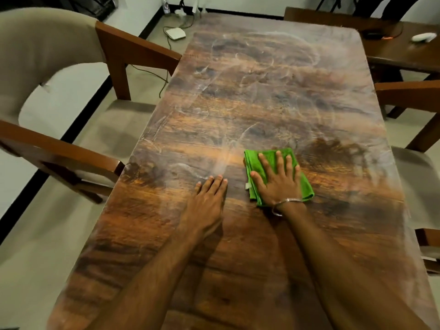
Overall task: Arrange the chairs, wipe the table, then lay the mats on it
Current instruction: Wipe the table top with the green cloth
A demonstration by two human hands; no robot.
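Observation:
A long wooden table [262, 91] with pale wipe streaks fills the head view. A folded green cloth [256, 158] lies on its near middle. My right hand [278, 179] presses flat on the cloth with fingers spread; a metal bangle circles the wrist. My left hand [207, 201] rests flat on the bare tabletop just left of the cloth, fingers straight and together. A beige upholstered chair with wooden arms [54, 75] stands at the table's left side. Another chair [414, 167] stands at the right side, partly cut off. No mats are in view.
A second dark table [404, 51] at the back right holds a white remote and a small dark item. On the floor at the back left lie a white device [175, 33] and trailing cables.

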